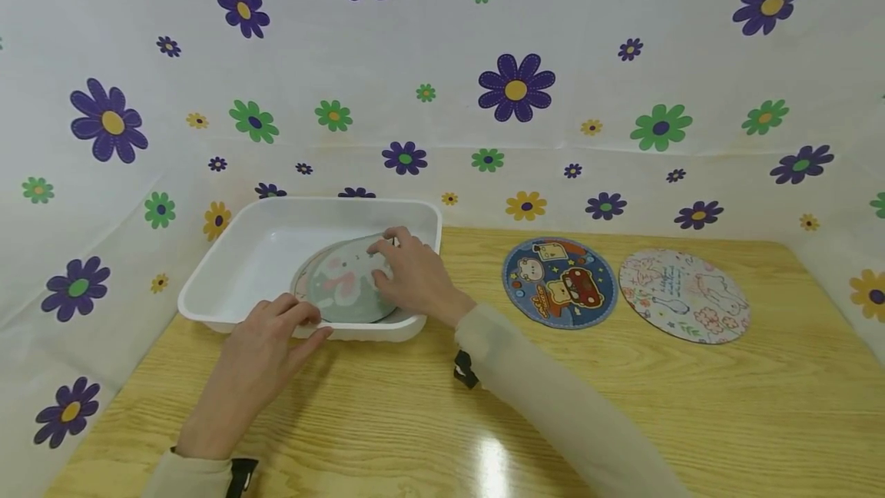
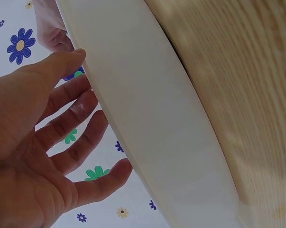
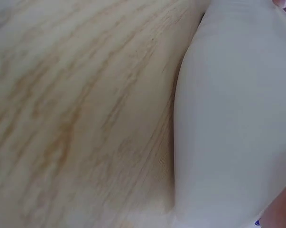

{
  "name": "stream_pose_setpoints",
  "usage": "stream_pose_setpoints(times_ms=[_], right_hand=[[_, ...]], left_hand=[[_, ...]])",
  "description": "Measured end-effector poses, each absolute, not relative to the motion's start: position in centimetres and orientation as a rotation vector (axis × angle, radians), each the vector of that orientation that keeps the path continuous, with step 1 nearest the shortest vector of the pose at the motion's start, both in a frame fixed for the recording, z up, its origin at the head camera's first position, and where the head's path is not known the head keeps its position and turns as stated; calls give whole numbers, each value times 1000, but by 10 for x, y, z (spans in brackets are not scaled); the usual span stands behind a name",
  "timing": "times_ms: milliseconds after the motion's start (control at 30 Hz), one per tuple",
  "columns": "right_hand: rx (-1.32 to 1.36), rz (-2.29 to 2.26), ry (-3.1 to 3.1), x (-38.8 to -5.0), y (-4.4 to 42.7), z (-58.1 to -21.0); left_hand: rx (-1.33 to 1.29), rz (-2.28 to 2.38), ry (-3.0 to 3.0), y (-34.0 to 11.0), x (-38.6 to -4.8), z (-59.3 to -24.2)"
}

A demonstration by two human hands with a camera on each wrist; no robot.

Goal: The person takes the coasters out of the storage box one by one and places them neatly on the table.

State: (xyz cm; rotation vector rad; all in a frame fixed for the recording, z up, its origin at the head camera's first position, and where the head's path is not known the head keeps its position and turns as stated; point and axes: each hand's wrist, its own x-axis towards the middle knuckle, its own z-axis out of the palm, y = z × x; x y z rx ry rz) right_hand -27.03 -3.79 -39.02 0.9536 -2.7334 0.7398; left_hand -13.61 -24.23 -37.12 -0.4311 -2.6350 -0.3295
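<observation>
In the head view, a green round mat (image 1: 346, 279) with a bunny picture lies in a white basin (image 1: 228, 271). A pinkish rim of another round piece shows beneath its left side. My right hand (image 1: 415, 275) reaches over the basin's right side and grips the mat's right part, fingers at its far edge and thumb on its face. My left hand (image 1: 270, 340) is at the basin's front rim. In the left wrist view, the left fingertips (image 2: 103, 116) touch the rim with the fingers loosely spread. The right wrist view shows mostly the basin's outer wall (image 3: 233, 114), little of the hand.
Right of the basin, a dark blue round mat (image 1: 560, 283) with cartoon figures lies on the wooden table (image 1: 415, 421). Beside it is a white round mat (image 1: 684, 294) with pink drawings. A flower-patterned cloth (image 1: 442, 37) hangs behind and along both sides.
</observation>
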Motion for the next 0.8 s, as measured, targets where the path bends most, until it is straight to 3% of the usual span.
stream_pose_setpoints(times_ms=[233,433,567,800], right_hand=[[920,1062,-2799,-269,-43,-383],[704,1566,-2893,-266,-54,-364],[608,1464,-2971,-264,-60,-362],[671,1178,-3006,-264,-64,-364]], left_hand=[[-429,-324,-2663,-244,-134,-370],[-431,-335,-2653,-244,-134,-369],[-457,-322,-2630,-245,-136,-370],[-487,-246,-2630,-249,-140,-370]])
